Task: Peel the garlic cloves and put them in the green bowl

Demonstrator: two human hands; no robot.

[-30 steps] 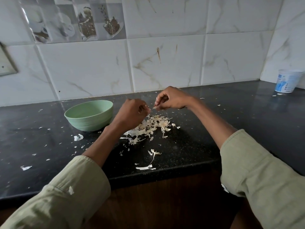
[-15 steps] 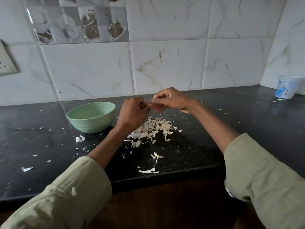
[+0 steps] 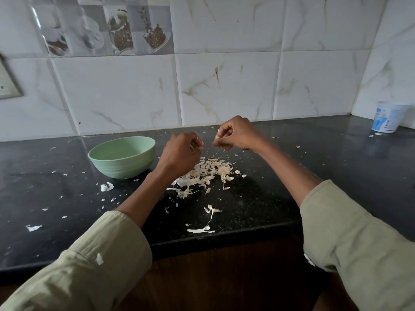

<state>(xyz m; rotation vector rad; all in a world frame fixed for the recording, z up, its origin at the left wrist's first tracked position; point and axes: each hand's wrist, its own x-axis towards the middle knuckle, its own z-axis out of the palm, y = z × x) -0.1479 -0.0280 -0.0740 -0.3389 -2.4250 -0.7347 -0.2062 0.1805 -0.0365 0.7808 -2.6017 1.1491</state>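
Note:
Both hands are raised just above a pile of garlic skins [image 3: 208, 173] on the black counter. My left hand [image 3: 182, 153] is curled round a small garlic clove [image 3: 197, 143], which shows only as a pale bit at the fingertips. A short gap to its right, my right hand [image 3: 237, 134] pinches a pale scrap of garlic skin [image 3: 218, 135] between thumb and fingers. The green bowl [image 3: 125, 170] stands on the counter just left of my left hand. Its inside is hidden from this angle.
Loose flakes of skin lie scattered over the counter [image 3: 269, 198], with a longer strip [image 3: 202, 230] near the front edge. A white and blue plastic cup [image 3: 389, 116] stands in the far right corner. A tiled wall closes off the back.
My hands were touching at the fingertips. Now they have pulled a little apart, the right one drawing up and to the right. The view has tilted slightly.

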